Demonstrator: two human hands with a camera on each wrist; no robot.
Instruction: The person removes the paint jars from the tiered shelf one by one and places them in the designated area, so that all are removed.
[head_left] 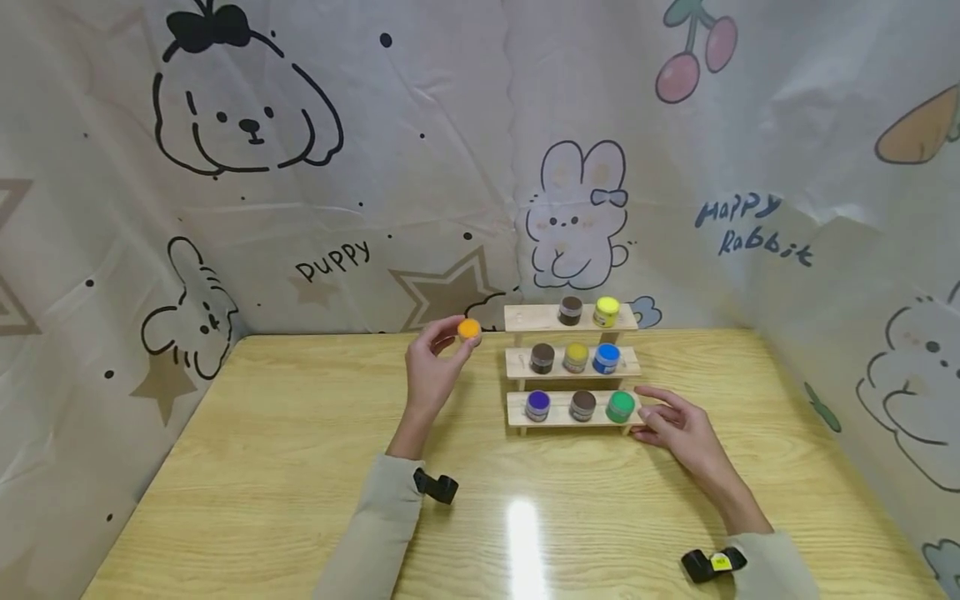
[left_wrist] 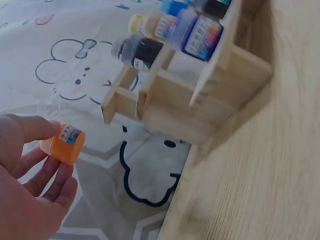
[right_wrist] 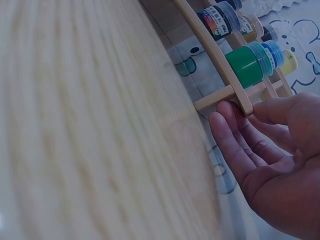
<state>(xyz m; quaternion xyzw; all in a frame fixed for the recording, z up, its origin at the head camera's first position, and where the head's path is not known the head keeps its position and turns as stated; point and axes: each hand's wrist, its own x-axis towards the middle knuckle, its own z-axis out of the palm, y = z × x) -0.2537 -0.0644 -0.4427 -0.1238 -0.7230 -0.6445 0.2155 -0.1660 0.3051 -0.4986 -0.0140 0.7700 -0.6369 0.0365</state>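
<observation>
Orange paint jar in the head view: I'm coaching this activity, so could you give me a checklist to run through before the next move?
1. Orange paint jar held: ok, pinched between the left hand's thumb and fingers.
2. Three-tier wooden rack steadied: ok, the right hand grips its bottom shelf's right end.
3. Room on the top shelf, if the jar goes there: ok, both jars on it stand toward its right.
4. Jar over the rack: not ok, it is off to the left, apart from it.
5. Racked jars upright: ok, all eight.
6. Orange jar's lid tight: cannot tell.
</observation>
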